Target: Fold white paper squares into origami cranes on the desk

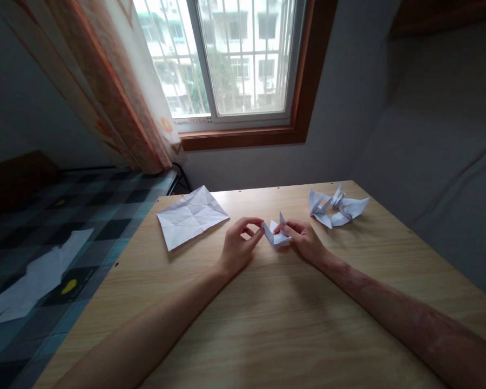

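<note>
Between my two hands, just above the wooden table (247, 308), is a small white folded-paper figure (281, 239) with pointed flaps standing up. My left hand (243, 241) pinches the tip of its left flap between thumb and fingertips. On the other side, my right hand (303, 237) grips the figure's right part, the thumb lying across the paper and the fingers partly hidden behind it. A creased white paper sheet (193, 213) lies unfolded to the left of my hands. Several finished-looking folded paper birds (340, 208) sit together at the back right.
Left of the table is a bed with a checked cover (117, 197), with white paper pieces (40, 281) on it. A barred window (243, 59) and a patterned curtain (117, 81) stand behind. The wall (441, 162) runs along the right.
</note>
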The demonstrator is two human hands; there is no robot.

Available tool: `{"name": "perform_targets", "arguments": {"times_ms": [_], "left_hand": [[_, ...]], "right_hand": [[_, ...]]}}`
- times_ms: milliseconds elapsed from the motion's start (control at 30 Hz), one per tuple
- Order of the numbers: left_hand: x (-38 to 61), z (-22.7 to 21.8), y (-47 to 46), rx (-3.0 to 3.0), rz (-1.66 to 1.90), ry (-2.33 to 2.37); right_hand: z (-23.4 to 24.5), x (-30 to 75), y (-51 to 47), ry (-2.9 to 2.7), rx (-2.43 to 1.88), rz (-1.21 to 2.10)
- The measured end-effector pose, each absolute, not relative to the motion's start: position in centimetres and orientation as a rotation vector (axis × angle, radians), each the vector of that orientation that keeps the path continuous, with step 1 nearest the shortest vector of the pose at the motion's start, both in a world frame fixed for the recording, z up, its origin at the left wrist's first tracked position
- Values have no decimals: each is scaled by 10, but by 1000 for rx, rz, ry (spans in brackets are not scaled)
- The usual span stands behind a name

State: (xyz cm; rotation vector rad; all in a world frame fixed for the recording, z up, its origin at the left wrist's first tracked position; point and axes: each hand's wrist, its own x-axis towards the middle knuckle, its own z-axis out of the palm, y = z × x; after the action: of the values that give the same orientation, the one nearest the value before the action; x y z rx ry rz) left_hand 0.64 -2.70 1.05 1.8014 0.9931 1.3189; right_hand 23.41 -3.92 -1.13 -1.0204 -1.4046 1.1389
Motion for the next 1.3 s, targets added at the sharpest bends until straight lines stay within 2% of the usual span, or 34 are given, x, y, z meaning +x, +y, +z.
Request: {"name": "perform_targets", "arguments": {"times_ms": [367,1300], "left_hand": [[7,16,-32,1978,1399,994],[11,19,-34,1685,1290,979]], "right_hand": [[-8,232,-42,-1439,-1024,1077],[-5,233,-43,-1509,-1059,959]]}}
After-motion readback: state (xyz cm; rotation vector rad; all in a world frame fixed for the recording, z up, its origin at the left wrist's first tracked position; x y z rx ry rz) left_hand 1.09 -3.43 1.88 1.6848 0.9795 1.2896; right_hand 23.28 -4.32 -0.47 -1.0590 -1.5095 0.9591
